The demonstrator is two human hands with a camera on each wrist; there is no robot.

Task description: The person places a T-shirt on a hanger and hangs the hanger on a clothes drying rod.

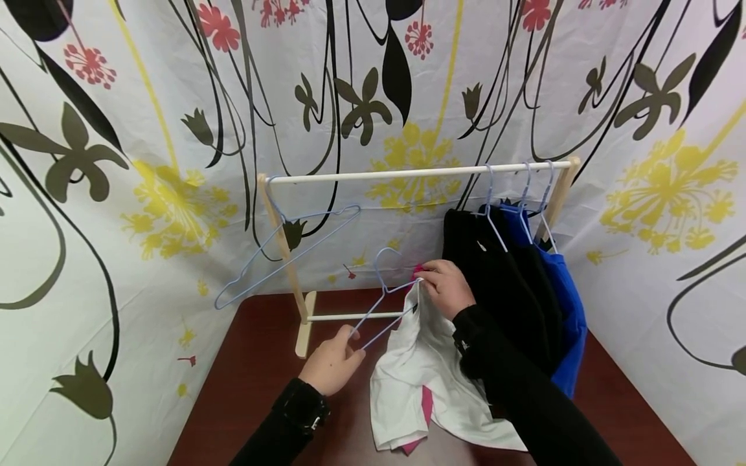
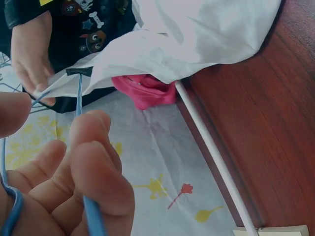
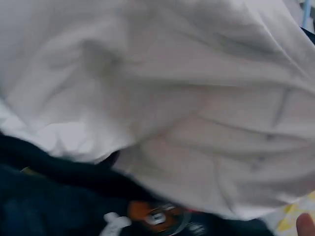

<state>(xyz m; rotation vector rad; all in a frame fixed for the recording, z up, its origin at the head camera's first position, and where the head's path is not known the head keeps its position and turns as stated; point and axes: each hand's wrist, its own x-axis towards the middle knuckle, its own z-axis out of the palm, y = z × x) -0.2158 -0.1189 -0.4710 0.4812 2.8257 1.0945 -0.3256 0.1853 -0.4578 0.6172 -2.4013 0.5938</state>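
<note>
A light blue wire hanger point(image 1: 385, 290) is tilted above the table, in front of the rack. My left hand point(image 1: 332, 361) holds it near its left end; the left wrist view shows the wire running between thumb and fingers point(image 2: 98, 167). At the hanger's other end my right hand point(image 1: 447, 289) pinches the upper edge of a white garment point(image 1: 402, 382) with pink parts. There the hanger's tip meets the cloth, beside a small dark patch point(image 2: 78, 72). The rest of the garment droops onto the table in folds. White cloth fills most of the right wrist view.
Behind my hands stands a wooden rack with a white rail point(image 1: 373, 175). A bare blue hanger point(image 1: 291, 261) hangs at its left end. Black clothes point(image 1: 495, 278) and a blue garment point(image 1: 568, 298) hang at the right. Patterned cloth point(image 1: 361, 52) surrounds the dark red table point(image 1: 233, 388).
</note>
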